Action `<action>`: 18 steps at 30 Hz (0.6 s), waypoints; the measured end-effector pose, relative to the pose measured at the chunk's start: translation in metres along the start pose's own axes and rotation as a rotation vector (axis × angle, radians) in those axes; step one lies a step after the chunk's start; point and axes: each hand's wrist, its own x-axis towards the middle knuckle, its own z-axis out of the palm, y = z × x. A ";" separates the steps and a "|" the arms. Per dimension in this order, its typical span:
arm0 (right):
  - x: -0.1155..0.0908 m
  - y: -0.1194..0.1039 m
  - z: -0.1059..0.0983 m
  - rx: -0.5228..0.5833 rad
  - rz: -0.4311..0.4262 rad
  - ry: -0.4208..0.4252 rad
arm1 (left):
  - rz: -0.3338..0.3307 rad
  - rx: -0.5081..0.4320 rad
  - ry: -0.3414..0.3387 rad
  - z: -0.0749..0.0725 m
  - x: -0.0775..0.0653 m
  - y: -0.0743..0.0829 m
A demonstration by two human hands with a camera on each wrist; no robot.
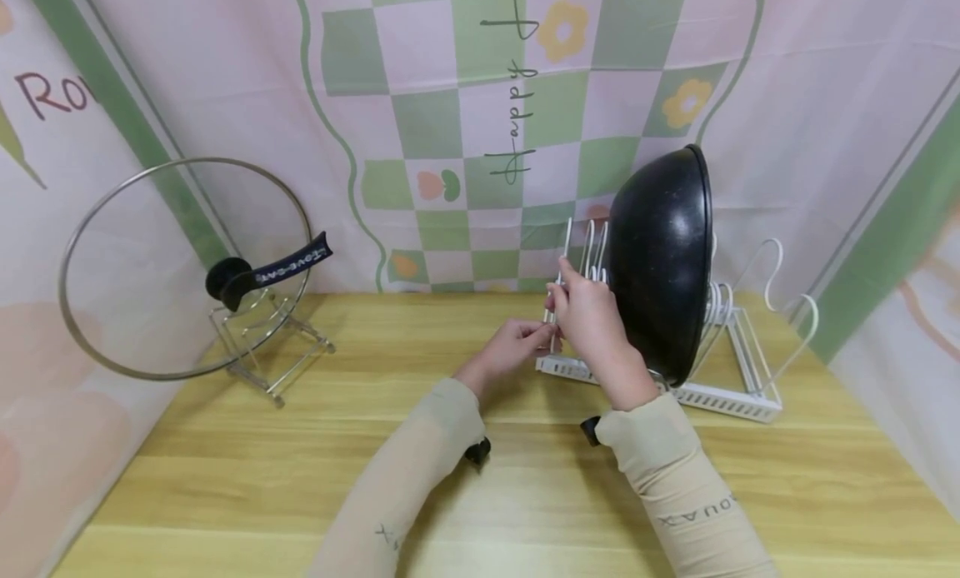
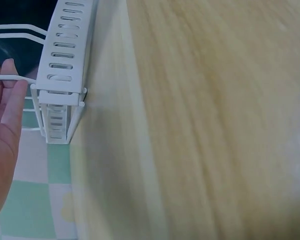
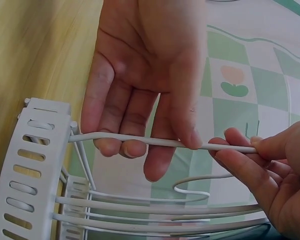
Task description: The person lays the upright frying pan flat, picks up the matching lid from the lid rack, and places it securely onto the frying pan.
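A white wire divider [image 3: 110,136] rises from the left end of a white slotted pan rack [image 1: 720,401]. My left hand [image 1: 512,346] pinches this wire low down, just above the slotted base, with fingers behind it and the thumb in front. Higher on the same wire, my right hand [image 1: 588,311] grips it between thumb and fingers. The right wrist view has the left hand [image 3: 140,85] nearer the base and the right hand [image 3: 280,175] farther along. Beside the right hand, a black wok [image 1: 663,261] stands on edge among the dividers, hiding part of the rack.
On the left, a large glass lid [image 1: 105,361] with a black handle [image 1: 288,266] leans on a small metal wire stand [image 1: 296,370]. More curved white dividers [image 1: 806,320] stand at the rack's right end. A patterned cloth [image 1: 420,128] hangs behind the wooden table [image 1: 517,511].
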 end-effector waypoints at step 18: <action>0.003 -0.006 0.003 0.004 0.002 -0.031 | 0.024 0.000 0.032 -0.002 -0.001 0.000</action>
